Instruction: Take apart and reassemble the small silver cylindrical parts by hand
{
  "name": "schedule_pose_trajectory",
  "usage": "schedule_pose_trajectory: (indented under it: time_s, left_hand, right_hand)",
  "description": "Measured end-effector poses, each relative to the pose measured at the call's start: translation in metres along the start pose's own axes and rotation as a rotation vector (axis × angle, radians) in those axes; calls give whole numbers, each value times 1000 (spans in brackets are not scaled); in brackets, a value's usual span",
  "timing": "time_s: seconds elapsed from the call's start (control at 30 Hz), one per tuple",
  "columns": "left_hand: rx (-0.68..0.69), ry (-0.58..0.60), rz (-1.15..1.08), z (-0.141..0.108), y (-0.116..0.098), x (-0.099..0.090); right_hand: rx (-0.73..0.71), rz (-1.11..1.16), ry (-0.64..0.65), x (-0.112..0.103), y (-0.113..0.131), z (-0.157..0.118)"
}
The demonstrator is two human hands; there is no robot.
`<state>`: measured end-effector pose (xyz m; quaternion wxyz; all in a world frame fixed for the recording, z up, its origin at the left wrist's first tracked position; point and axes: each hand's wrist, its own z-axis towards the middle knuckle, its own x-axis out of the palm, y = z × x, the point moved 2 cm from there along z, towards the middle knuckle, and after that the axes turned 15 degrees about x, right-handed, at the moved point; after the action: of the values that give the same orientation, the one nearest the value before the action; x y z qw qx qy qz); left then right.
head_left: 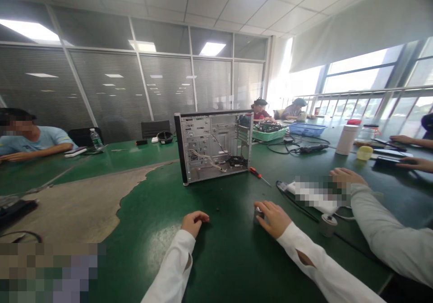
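One open silver metal computer case [216, 147], one orange-and-black screwdriver [256, 173], two rectangular plastic baskets (one green [270, 135], one blue [309, 131]), one clear plastic water bottle [96, 140] and two white-sleeved bare hands [194, 223] [274, 217] were present.

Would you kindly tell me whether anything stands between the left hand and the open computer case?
Nothing visible does: a stretch of green tabletop lies between the left hand and the computer case.

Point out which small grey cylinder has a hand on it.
The cylinder nearer the computer case: the wearer's right hand is on it. The other cylinder stands farther right, no hand on it.
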<state>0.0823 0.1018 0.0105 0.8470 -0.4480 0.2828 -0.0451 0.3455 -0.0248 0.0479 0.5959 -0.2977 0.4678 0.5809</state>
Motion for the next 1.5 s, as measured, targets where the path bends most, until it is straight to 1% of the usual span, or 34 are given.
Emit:
schedule_pose_trajectory:
  time_s: [0.1,0.2,0.27,0.33,0.4,0.43,0.47,0.5,0.53,0.63,0.7,0.77,0.87,0.93,1.0,1.1,1.17,1.2,1.27,1.4,1.43,1.5]
  left_hand:
    - [-11,-3,13,1,-1,-1]
    - [-26,-9,18,1,-3,-1]
    - [-35,-13,19,0,-3,-2]
    - [-38,-17,25,-1,-4,-2]
    - [-35,-17,29,-1,-5,-2]
    - [-35,-15,28,-1,-5,-2]
    - [-36,-14,27,-1,-6,-2]
    - [-40,-12,25,-1,-7,-2]
    - [-43,-13,25,-1,-7,-2]
    - [-48,-22,25,-2,-8,-3]
    - [-45,-22,17,-2,-8,-3]
    - [-39,-17,16,-2,-6,-2]
    - [-38,-12,40,-2,-2,-2]
    - [-37,-12,46,-2,-2,-2]
    - [-35,-13,40,-2,-2,-2]
    - [-55,-15,28,-1,-5,-3]
    - [-71,-17,25,-1,-6,-3]
    - [-71,-16,21,-1,-6,-3]
    - [-65,-16,18,0,-5,-3]
    - [-75,-23,15,2,-1,-2]
    - [-84,-24,18,2,1,-1]
    - [-98,-22,17,3,4,0]
  right_hand:
    - [226,-209,-26,1,-48,-2]
    - [426,-375,-37,-1,-83,-4]
    - [502,-448,-84,-5,-96,-4]
    - [517,-480,-186,-10,-99,-3]
    - [455,-453,-290,-12,-90,0]
    - [399,-414,-318,-11,-80,2]
    - [326,-360,-317,-8,-67,4]
    - [243,-298,-285,-3,-51,5]
    - [153,-229,-225,4,-33,7]
    - [-108,-47,-13,29,25,9]
    - [-219,36,51,45,57,14]
    - [-290,81,75,59,79,22]
    - [-359,124,92,75,94,38]
    - [-393,160,86,80,94,44]
    - [-418,186,62,79,91,43]
    - [-423,150,23,70,77,32]
    - [-390,72,0,57,59,26]
    - [-350,26,-18,49,47,25]
    - [-220,-55,-69,32,14,25]
    - [199,-173,-211,0,-67,27]
    - [272,-207,-238,-5,-85,26]
    - [356,-273,-265,-11,-111,21]
